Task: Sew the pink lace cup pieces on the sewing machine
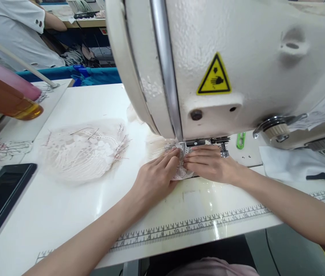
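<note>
A pale lace fabric [183, 174] lies under the needle area of a white sewing machine [237, 34]. On its left side, my left hand [159, 172] has bent fingers closed on the lace, close to the presser foot [183, 147]. My right hand [208, 164] holds the lace from the other side, fingers together and pressed down on it. The fingertips of both hands almost meet at the foot. Part of the lace is hidden beneath the hands and the machine head.
Left on the white table [93, 214] lies a pile of sheer lace pieces [84, 153] with loose threads. A phone [1, 199], an amber bottle [7, 97] and a pink bottle [10, 73] are farther left. A green clip [240, 140] and white cloth [291, 165] lie right. Another person's sleeve [21, 19] shows behind.
</note>
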`<state>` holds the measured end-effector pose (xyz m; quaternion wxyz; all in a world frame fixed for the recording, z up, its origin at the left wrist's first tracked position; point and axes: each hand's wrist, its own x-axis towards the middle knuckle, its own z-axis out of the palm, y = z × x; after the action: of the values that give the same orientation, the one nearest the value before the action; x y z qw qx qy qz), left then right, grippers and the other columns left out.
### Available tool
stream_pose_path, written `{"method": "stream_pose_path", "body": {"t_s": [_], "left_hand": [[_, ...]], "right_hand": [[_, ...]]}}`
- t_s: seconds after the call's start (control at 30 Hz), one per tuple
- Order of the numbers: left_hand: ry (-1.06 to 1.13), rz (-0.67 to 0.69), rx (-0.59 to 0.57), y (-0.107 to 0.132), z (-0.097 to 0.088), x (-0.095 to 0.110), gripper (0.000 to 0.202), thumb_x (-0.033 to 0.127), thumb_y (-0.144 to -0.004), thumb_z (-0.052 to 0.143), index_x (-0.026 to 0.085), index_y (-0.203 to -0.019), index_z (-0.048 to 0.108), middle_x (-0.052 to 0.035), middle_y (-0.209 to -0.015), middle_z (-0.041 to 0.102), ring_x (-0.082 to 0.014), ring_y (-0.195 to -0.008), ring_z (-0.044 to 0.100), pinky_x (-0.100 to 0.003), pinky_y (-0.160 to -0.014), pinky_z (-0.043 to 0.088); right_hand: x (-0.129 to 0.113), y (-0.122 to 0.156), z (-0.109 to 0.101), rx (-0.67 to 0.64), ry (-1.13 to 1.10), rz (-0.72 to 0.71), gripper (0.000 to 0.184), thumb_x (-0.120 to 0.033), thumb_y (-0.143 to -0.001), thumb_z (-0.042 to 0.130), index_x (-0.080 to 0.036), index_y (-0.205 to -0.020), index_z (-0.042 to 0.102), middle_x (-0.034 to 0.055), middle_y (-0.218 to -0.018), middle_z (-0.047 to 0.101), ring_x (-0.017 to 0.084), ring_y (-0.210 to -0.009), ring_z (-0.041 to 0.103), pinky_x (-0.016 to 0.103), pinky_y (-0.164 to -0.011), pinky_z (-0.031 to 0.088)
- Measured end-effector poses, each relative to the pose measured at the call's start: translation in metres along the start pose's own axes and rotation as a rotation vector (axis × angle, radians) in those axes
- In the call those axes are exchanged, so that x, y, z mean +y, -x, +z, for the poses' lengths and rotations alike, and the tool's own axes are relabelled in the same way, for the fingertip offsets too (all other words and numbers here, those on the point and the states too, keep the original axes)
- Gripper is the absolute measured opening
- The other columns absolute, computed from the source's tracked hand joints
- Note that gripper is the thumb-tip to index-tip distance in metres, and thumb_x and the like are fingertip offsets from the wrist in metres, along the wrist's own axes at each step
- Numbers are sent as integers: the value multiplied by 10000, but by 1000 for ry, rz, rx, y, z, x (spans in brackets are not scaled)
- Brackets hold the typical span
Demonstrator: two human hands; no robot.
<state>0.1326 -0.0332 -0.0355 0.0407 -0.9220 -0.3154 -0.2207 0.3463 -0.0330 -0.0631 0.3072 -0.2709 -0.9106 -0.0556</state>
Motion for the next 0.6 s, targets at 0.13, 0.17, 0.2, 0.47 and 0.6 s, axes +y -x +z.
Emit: {"method": "stream_pose_path", "body": {"t_s": [0.13,0.17,0.2,0.47,0.6], "left_hand": [[-5,-16,-21,0,1,1,250,13,-752,469,137,-954,549,-117,-1207,652,-222,-1091,637,-317,-857,585],[-8,-24,-30,0,0,1,266,10,-744,469,138,-962,550,-113,-1215,648,-224,-1089,638,-320,-852,587],[-12,-33,-38,-1,0,1,277,11,-739,469,141,-969,553,-108,-1223,644,-226,-1085,640,-324,-846,590],[-41,0,-54,-2,0,3,359,126,-841,474,85,-1187,560,-132,-1279,601,-261,-1159,591,-379,-916,562],[-55,48,-34,-2,2,2,392,175,-881,456,77,-1246,557,-124,-1274,603,-277,-1193,562,-408,-938,550]], "right_hand": [[1,-1,-3,-38,-59,28,192,-70,-879,514,-203,-934,641,-18,-972,717,126,-948,657,314,-888,547],[1,-1,-5,-46,-72,44,193,-81,-888,507,-208,-935,645,-10,-969,714,128,-959,652,315,-876,549],[1,-1,-6,-56,-83,60,195,-92,-896,501,-213,-940,648,-4,-972,711,129,-968,647,314,-864,551],[1,-2,-13,-72,13,86,230,-65,-877,485,-215,-955,641,-12,-953,712,120,-906,655,273,-743,530],[1,-6,-17,-21,88,75,189,-100,-881,477,-202,-899,635,-27,-900,716,111,-870,653,253,-627,472]]}}
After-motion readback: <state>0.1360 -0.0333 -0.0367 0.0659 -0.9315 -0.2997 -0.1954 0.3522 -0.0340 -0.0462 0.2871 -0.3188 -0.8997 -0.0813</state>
